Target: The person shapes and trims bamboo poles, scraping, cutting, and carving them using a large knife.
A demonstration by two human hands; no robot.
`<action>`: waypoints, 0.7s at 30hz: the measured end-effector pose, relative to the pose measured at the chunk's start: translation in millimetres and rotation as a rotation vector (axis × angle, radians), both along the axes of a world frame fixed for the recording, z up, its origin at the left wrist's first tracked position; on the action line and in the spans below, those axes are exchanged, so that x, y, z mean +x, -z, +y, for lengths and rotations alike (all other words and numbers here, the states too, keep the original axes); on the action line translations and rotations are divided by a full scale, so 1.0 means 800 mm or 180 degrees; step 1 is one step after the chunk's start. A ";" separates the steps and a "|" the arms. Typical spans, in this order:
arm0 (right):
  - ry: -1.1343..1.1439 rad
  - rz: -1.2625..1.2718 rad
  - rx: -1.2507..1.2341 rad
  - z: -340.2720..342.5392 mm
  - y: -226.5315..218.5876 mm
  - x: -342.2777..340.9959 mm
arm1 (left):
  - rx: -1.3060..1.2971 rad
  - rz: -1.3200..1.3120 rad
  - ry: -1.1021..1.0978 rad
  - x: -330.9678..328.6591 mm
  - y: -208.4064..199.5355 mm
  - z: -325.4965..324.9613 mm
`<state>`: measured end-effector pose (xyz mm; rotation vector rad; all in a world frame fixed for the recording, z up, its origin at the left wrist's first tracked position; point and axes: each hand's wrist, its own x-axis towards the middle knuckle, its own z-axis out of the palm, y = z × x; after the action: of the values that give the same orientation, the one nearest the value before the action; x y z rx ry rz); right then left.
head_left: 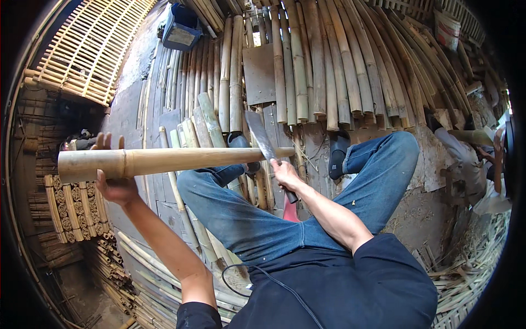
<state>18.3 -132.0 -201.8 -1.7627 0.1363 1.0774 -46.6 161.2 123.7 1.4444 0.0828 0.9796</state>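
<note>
A thick, pale bamboo pole (192,160) lies crosswise before me, its wide end at the left and its thin end near the knife. My left hand (116,189) cradles the wide end from below; the fingers reach up behind the pole and the thumb lies on the near side. My right hand (285,174) is closed round the dark handle of a large cleaver-like knife (259,132). Its broad grey blade points up and away, crossing the pole near the thin end. Whether the edge touches the bamboo, I cannot tell.
Long bamboo poles (339,66) lie in a row ahead. Bundled bamboo pieces (76,211) are stacked at left, below a slatted bamboo panel (90,46). A blue bin (182,30) and a white bucket (446,32) stand far off. Another person (493,164) works at right. Bamboo strips (466,274) lie lower right.
</note>
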 end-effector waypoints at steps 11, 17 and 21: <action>-0.0073 0.0077 -0.0606 -0.024 0.098 0.007 | -0.0922 0.0334 -0.1663 -0.036 0.147 -0.034; -0.0073 0.0586 -0.0370 -0.004 0.083 -0.017 | -0.0833 0.0155 -0.1324 -0.024 0.148 -0.045; -0.0385 0.0411 -0.0304 -0.005 0.075 -0.042 | -0.0552 0.0233 -0.1238 -0.011 0.127 -0.060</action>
<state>-15.4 -136.2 -261.5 -1.8048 0.1648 1.2918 -55.1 113.4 22.2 1.3283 0.5061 1.2013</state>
